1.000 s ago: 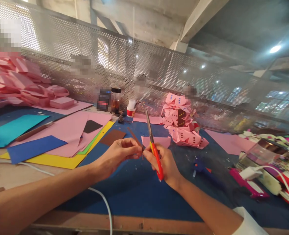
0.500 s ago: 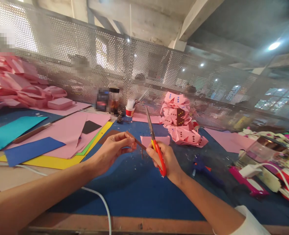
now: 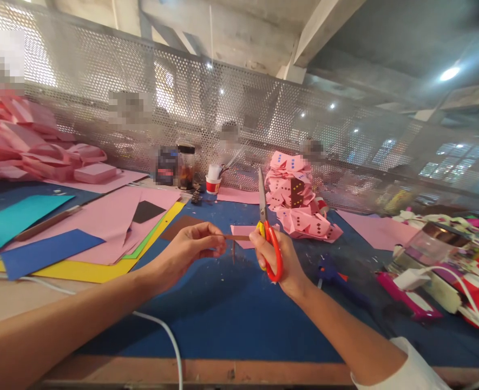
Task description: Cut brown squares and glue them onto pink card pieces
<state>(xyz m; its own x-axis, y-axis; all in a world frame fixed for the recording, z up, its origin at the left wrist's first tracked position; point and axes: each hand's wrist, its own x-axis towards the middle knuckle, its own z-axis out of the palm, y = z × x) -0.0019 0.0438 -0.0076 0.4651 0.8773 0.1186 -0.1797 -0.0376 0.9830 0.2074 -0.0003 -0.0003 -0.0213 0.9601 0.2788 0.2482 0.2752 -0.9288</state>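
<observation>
My left hand (image 3: 192, 246) pinches one end of a thin brown paper strip (image 3: 236, 238), held level above the blue table mat (image 3: 231, 319). My right hand (image 3: 277, 260) grips red-handled scissors (image 3: 268, 235) whose blades point straight up, just to the right of the strip's far end. A narrow brown sliver hangs down from the strip between the two hands. Both hands hover a little above the mat.
Coloured paper sheets (image 3: 101, 227) lie at the left, with a brown sheet (image 3: 180, 226) beside them. A heap of pink dotted paper boxes (image 3: 296, 197) stands behind the hands. A blue glue gun (image 3: 334, 273), a power strip (image 3: 438, 290) and cables lie right. A perforated metal screen (image 3: 239, 119) backs the table.
The strip has turned from slanted to level. My right hand has swung the scissors upright and shifted slightly right.
</observation>
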